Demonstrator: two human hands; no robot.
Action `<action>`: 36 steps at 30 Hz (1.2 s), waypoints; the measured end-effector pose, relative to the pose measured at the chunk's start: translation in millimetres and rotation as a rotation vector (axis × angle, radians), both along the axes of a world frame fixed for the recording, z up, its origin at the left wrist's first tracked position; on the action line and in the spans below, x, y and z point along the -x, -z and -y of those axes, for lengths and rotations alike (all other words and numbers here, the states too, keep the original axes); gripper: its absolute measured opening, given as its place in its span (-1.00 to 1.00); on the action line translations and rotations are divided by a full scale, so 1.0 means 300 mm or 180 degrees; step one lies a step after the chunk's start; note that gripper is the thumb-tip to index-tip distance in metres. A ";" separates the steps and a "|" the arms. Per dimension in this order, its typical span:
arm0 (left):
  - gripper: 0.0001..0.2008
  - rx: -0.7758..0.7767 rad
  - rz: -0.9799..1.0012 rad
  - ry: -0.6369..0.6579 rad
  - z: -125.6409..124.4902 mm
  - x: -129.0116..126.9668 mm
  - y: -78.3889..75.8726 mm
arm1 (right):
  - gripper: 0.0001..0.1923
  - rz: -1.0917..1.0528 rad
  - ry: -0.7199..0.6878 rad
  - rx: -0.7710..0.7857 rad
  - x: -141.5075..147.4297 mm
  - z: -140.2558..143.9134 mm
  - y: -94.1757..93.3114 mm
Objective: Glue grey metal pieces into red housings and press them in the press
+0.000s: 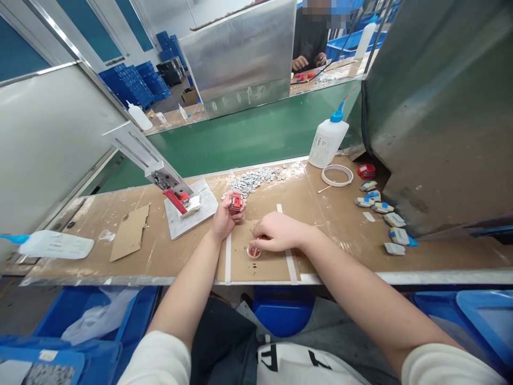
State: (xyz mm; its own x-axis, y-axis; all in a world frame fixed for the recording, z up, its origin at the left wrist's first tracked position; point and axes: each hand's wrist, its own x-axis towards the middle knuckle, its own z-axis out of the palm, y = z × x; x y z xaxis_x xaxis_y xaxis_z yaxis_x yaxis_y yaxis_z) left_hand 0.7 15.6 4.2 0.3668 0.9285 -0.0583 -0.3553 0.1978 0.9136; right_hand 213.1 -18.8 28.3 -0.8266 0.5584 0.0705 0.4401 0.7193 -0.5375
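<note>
My left hand (225, 218) grips a small red and black plastic part (235, 202) above the cardboard work mat. Over a small round clear dish (253, 253) is my right hand (276, 233), its fingers curled down and pressed together. What those fingertips hold, if anything, is too small to make out. Inside the dish there seems to be something reddish. Close below it on the cardboard mat (240, 270) lies a tiny dark metal piece (254, 266). Beyond my hands a heap of small grey flat pieces (250, 182) is spread on the bench.
A fixture with a red handle (175, 201) stands at left on a stone base (172, 227). A squeeze bottle (327, 140) and tape roll (337, 175) are at back right. Several grey, blue and yellow parts (382, 207) line the right. A co-worker (310, 45) sits across.
</note>
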 end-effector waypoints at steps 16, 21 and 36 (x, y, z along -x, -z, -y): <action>-0.34 -0.0846 -0.1021 -0.0176 -0.009 0.012 0.048 | -0.72 -0.0422 -0.0150 0.0152 0.021 -0.004 0.049; -0.31 -0.0835 -0.1339 -0.0128 -0.005 0.014 0.049 | -0.67 -0.0530 -0.0155 0.0315 0.018 -0.008 0.056; -0.35 -0.0633 -0.1426 0.0066 -0.008 0.017 0.055 | -0.61 -0.1999 0.0788 0.0609 0.001 -0.051 0.064</action>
